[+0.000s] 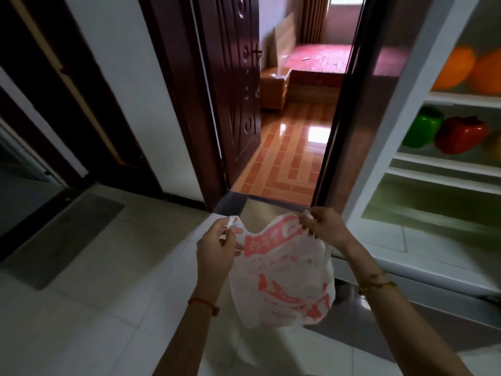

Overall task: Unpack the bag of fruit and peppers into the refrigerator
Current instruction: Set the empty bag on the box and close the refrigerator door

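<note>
A white plastic bag [284, 278] with red print hangs between my hands above the floor. My left hand [217, 248] pinches its left handle and my right hand [322, 226] pinches its right handle. The bag looks limp; I cannot see anything inside it. To the right stands the open refrigerator [401, 109]. Two oranges [452, 67] lie on its upper shelf. A green pepper [421, 127] and a red pepper [461, 134] sit side by side on the shelf below. A bit of something yellow shows at the right frame edge.
A dark wooden door [233, 85] stands open ahead onto a room with a red-covered bed [322, 58] and a small wooden cabinet [273, 90]. A grey mat [65, 237] lies on the tiled floor at left. The lower refrigerator compartment [433, 202] shows nothing in it.
</note>
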A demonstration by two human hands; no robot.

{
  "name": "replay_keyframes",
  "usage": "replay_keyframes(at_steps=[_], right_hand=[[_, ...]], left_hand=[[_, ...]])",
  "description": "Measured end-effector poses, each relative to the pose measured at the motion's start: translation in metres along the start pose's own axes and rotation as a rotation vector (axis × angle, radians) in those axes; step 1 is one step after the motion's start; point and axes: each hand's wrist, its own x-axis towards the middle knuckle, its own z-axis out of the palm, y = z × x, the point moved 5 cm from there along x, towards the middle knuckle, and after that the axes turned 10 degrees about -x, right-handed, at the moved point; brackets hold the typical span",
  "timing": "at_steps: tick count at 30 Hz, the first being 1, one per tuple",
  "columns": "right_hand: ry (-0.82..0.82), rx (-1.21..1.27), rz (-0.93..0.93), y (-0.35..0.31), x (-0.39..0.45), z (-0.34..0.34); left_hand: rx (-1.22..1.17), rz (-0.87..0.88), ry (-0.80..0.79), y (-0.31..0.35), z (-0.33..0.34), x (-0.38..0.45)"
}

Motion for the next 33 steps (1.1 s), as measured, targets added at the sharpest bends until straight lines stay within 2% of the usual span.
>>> replay_keyframes(at_steps=[6, 12, 16, 21, 26, 33], right_hand=[[0.146, 0.100, 0.141, -0.008, 0.049, -0.005], [0.205, 0.043, 0.135, -0.008, 0.101, -0.010], [0.172, -0.090, 0.115, -0.002, 0.134, 0.002], [0.128, -0.260, 0.171, 0.022, 0.165, 0.026], [-0.001, -0.287, 0.318, 0.055, 0.181, 0.051], [-0.078, -0.229, 0.405, 0.082, 0.191, 0.062]], left_hand=[[0.022, -0.050, -0.070, -0.019, -0.003, 0.044], [0.029, -0.113, -0.070, -0.043, 0.012, 0.080], [0.000, -0.132, -0.054, -0.049, 0.036, 0.100], [-0.086, -0.305, -0.106, -0.074, 0.084, 0.114], [-0.116, -0.464, -0.195, -0.112, 0.130, 0.117], [-0.047, -0.553, -0.363, -0.150, 0.169, 0.117]])
